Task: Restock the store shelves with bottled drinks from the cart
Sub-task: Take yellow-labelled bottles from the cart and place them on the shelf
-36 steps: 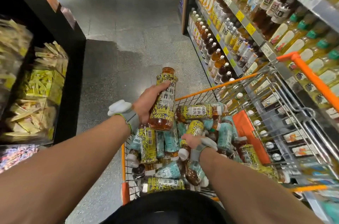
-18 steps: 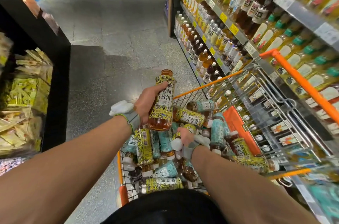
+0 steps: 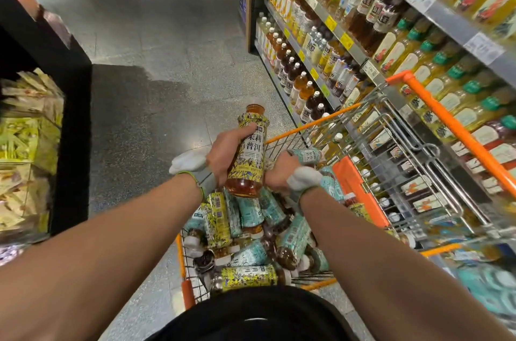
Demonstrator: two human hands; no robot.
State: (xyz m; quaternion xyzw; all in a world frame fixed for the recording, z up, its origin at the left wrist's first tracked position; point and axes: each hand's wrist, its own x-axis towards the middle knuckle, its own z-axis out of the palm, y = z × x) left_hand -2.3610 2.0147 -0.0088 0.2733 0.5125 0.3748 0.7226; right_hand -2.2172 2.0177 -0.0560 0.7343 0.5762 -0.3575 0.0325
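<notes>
Up out of the heap has come the right hand (image 3: pixel 279 170), which half a second ago was low among the drinks; its fingers (image 3: pixel 285 158) are now clenched round a teal-labelled bottle (image 3: pixel 308 155) that lies on its side and pokes out to the right of them, towards the shelves (image 3: pixel 318 9). Just left of those fingers, nearly touching the right knuckles, the left hand (image 3: pixel 223 153) has kept its grasp on a yellow-labelled bottle (image 3: pixel 248 156) of amber tea, held upright with the cap away from the person; the thumb (image 3: pixel 244 130) wraps across the upper label and the base sticks out below the palm. Beneath both sets of fingers the pile of bottles (image 3: pixel 251 217), teal and yellow labels mixed, lies in the wire cart (image 3: pixel 310 123) with its orange rim. Beyond the right fingers the shelves stand stocked with rows of drinks. Each wrist wears a grey band with a white pad (image 3: pixel 192 164).
</notes>
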